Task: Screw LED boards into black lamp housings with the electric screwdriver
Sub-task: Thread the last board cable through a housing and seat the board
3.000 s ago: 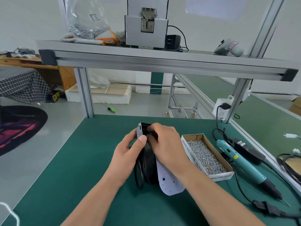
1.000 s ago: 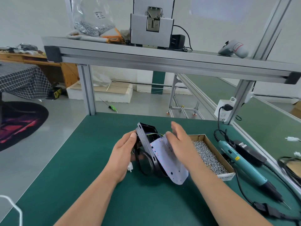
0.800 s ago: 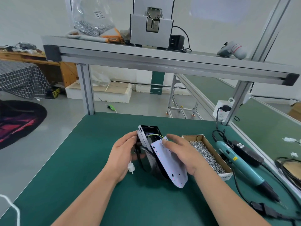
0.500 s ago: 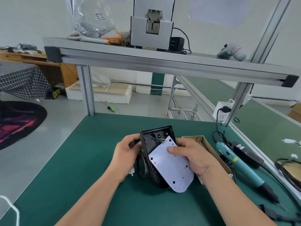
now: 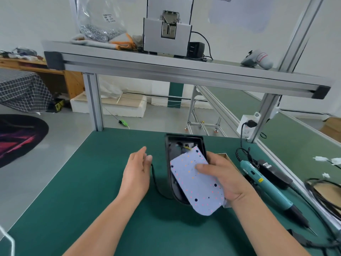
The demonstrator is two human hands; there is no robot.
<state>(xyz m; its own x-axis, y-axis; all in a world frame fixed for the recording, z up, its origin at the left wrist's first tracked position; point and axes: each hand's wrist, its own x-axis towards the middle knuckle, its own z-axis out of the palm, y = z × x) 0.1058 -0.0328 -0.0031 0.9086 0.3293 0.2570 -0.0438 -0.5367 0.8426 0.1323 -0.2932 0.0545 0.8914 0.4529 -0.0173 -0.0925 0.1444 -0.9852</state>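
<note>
A black lamp housing [image 5: 181,143] lies open side up at the middle of the green table. A white LED board [image 5: 191,182] dotted with small LEDs sits askew on it, its rounded end overhanging the near rim. My right hand [image 5: 224,179] grips the housing from the right, thumb pressed on the board. My left hand [image 5: 137,172] hovers just left of the housing, fingers relaxed and holding nothing. The teal electric screwdriver [image 5: 265,187] lies on the table to the right, untouched. A cardboard box [image 5: 224,155] behind my right hand is mostly hidden.
The screwdriver's black cable and a black power brick [image 5: 273,171] trail along the right edge. An aluminium shelf [image 5: 166,71] overhead carries a grey machine [image 5: 167,26] and a bag of screws [image 5: 99,32]. A socket [image 5: 246,127] is fixed to the right post.
The housing has been turned from on edge to open side up with the board on top. My left hand has let go and drawn left; my right hand now holds housing and board.
</note>
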